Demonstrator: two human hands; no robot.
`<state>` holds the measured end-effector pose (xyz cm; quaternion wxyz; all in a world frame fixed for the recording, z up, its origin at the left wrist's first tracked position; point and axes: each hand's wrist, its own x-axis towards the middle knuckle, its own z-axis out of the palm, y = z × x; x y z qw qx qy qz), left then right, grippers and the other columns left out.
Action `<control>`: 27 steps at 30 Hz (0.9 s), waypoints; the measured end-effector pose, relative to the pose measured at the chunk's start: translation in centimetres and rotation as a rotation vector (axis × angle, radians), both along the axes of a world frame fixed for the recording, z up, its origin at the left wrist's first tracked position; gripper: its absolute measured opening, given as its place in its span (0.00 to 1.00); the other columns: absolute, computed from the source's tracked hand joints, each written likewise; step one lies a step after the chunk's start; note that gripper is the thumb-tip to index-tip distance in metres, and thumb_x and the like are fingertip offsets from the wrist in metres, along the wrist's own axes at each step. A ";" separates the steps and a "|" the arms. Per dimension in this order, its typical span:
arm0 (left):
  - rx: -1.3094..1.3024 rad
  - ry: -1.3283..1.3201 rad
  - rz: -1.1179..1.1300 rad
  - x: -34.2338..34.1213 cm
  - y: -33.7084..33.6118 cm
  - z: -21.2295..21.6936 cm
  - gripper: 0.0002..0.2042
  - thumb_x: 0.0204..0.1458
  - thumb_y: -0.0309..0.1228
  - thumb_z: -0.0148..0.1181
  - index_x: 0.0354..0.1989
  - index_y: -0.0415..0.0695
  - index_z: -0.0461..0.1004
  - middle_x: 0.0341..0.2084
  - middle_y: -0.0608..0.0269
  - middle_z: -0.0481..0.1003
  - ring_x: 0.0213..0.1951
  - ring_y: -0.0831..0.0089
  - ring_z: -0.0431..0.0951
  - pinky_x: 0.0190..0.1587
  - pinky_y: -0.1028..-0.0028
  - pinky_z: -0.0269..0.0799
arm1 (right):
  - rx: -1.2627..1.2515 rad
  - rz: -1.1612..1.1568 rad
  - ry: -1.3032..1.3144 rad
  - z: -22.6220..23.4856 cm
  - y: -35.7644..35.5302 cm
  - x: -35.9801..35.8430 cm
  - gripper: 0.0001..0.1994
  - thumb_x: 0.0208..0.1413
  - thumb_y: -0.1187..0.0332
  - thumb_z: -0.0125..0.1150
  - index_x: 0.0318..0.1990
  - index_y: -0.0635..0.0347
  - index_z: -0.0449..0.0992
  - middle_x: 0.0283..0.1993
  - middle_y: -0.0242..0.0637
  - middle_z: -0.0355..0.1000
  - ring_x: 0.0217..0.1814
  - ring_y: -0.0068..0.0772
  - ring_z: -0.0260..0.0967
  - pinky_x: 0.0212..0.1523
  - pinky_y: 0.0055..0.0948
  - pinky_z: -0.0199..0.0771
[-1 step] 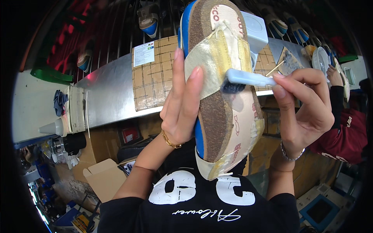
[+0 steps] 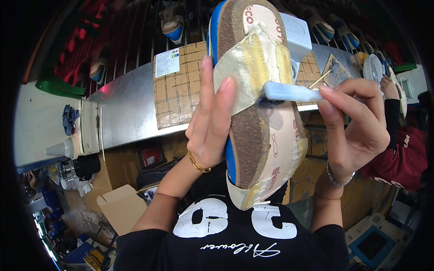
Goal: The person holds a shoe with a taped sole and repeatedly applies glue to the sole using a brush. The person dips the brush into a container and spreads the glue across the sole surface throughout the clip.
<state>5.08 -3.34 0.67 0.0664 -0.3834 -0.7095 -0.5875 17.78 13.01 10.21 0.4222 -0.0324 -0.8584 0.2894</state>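
A half-made sandal (image 2: 246,144) is held up, bottom side showing, with brown speckled board, a pale printed insole and a blue edge. Its pale gold strap (image 2: 237,72) has yellowish, glued-looking ends folded over the bottom. My left hand (image 2: 210,113) grips the sandal from the left, two fingers lying along the strap. Between thumb and forefinger, my right hand (image 2: 355,117) pinches a small brush (image 2: 291,92) with a pale blue handle. The brush's dark bristles touch the sandal's middle, at the lower edge of the folded strap. Fingers behind the sandal are hidden.
A cardboard sheet (image 2: 181,90) lies on the metal bench (image 2: 126,97). Behind the sandal stands a white-blue container (image 2: 298,36). More sandals (image 2: 173,31) sit on the rollers beyond. At the right, a co-worker's hand (image 2: 389,88) and dark red garment (image 2: 402,158) show.
The brush has tilted slightly and shifted a little to the right, so less of its bristles shows. The sandal and my left hand have barely moved.
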 end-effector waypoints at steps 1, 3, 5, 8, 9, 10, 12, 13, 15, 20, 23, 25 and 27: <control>0.006 0.013 0.012 -0.2 0.1 0.0 0.35 0.61 0.36 0.48 0.73 0.39 0.41 0.70 0.37 0.49 0.67 0.50 0.62 0.65 0.61 0.65 | 0.023 0.007 0.020 0.0 0.2 -0.1 0.11 0.42 0.82 0.70 0.37 0.66 0.84 0.35 0.38 0.71 0.38 0.27 0.66 0.39 0.22 0.62; 0.012 0.020 0.031 -0.2 0.0 0.0 0.35 0.61 0.36 0.48 0.73 0.38 0.42 0.70 0.38 0.49 0.67 0.51 0.61 0.65 0.62 0.64 | 0.067 0.042 0.040 -0.1 0.7 -0.3 0.12 0.41 0.82 0.70 0.37 0.65 0.85 0.36 0.39 0.71 0.38 0.28 0.66 0.39 0.22 0.62; 0.023 0.029 0.050 -0.3 0.1 -0.2 0.34 0.62 0.36 0.47 0.73 0.38 0.42 0.70 0.38 0.49 0.67 0.51 0.61 0.66 0.62 0.64 | 0.072 0.088 0.024 -0.2 1.1 -0.4 0.12 0.40 0.82 0.70 0.36 0.64 0.85 0.36 0.39 0.71 0.38 0.29 0.66 0.39 0.23 0.61; 0.006 0.041 0.049 -0.4 -0.1 0.0 0.33 0.63 0.36 0.46 0.73 0.37 0.43 0.70 0.39 0.49 0.68 0.52 0.60 0.66 0.62 0.63 | 0.011 0.133 -0.021 -0.4 1.6 0.1 0.13 0.37 0.80 0.71 0.36 0.63 0.85 0.36 0.40 0.71 0.39 0.30 0.67 0.39 0.24 0.61; 0.000 0.042 0.039 -0.4 -0.1 0.1 0.33 0.63 0.36 0.45 0.73 0.37 0.43 0.70 0.40 0.49 0.68 0.52 0.60 0.66 0.63 0.63 | -0.002 0.142 -0.033 -0.4 1.6 0.2 0.13 0.36 0.80 0.71 0.35 0.63 0.85 0.36 0.40 0.71 0.39 0.30 0.67 0.39 0.24 0.61; -0.009 0.042 0.028 -0.4 -0.2 0.3 0.33 0.63 0.36 0.45 0.73 0.37 0.43 0.70 0.40 0.49 0.68 0.53 0.59 0.67 0.63 0.62 | -0.015 0.151 -0.045 -0.4 1.6 0.4 0.14 0.35 0.79 0.71 0.35 0.63 0.85 0.36 0.40 0.71 0.39 0.30 0.66 0.39 0.24 0.61; -0.038 0.030 -0.014 -0.5 -0.2 0.6 0.32 0.63 0.36 0.44 0.73 0.37 0.43 0.71 0.41 0.49 0.68 0.53 0.59 0.67 0.63 0.62 | -0.029 0.167 -0.056 -0.6 1.5 0.6 0.14 0.33 0.79 0.71 0.35 0.62 0.85 0.37 0.40 0.71 0.39 0.31 0.66 0.40 0.25 0.61; -0.034 0.006 -0.025 -0.5 -0.1 0.6 0.32 0.64 0.36 0.44 0.73 0.37 0.43 0.71 0.41 0.49 0.68 0.54 0.59 0.67 0.63 0.62 | -0.037 0.174 -0.060 -0.7 1.4 0.8 0.15 0.33 0.78 0.70 0.34 0.62 0.85 0.37 0.41 0.71 0.39 0.31 0.66 0.40 0.26 0.61; 0.023 -0.108 -0.030 -0.2 0.2 0.7 0.32 0.67 0.41 0.39 0.74 0.38 0.42 0.71 0.47 0.50 0.70 0.59 0.58 0.69 0.65 0.60 | -0.056 0.175 -0.061 -0.9 1.1 1.1 0.15 0.31 0.78 0.70 0.34 0.62 0.85 0.37 0.41 0.71 0.39 0.31 0.65 0.40 0.27 0.61; 0.018 -0.043 0.064 -0.5 0.5 0.1 0.32 0.68 0.44 0.38 0.74 0.38 0.44 0.68 0.50 0.58 0.65 0.66 0.65 0.65 0.69 0.67 | -0.073 0.173 -0.035 -1.9 0.0 1.4 0.15 0.29 0.77 0.70 0.32 0.59 0.85 0.37 0.41 0.71 0.38 0.32 0.64 0.40 0.28 0.61; 0.035 0.088 0.068 -0.8 1.3 0.1 0.31 0.65 0.39 0.45 0.72 0.36 0.49 0.65 0.48 0.62 0.62 0.65 0.69 0.62 0.69 0.69 | -0.044 0.150 -0.026 -1.8 -0.4 1.7 0.15 0.28 0.76 0.71 0.32 0.57 0.85 0.37 0.40 0.71 0.37 0.32 0.64 0.39 0.28 0.60; 0.058 0.198 0.122 -0.8 1.3 -0.2 0.31 0.62 0.36 0.50 0.71 0.35 0.52 0.64 0.47 0.64 0.59 0.65 0.71 0.60 0.70 0.71 | -0.018 0.191 0.006 -2.3 -0.4 1.5 0.16 0.28 0.75 0.72 0.32 0.56 0.86 0.36 0.39 0.70 0.37 0.32 0.63 0.38 0.28 0.59; 0.098 0.329 0.174 -1.1 1.6 -0.4 0.31 0.60 0.32 0.54 0.70 0.33 0.54 0.62 0.45 0.66 0.57 0.64 0.73 0.58 0.70 0.73 | 0.005 0.218 0.032 -2.6 -0.3 1.4 0.15 0.28 0.74 0.73 0.32 0.55 0.86 0.36 0.38 0.70 0.36 0.32 0.63 0.37 0.28 0.59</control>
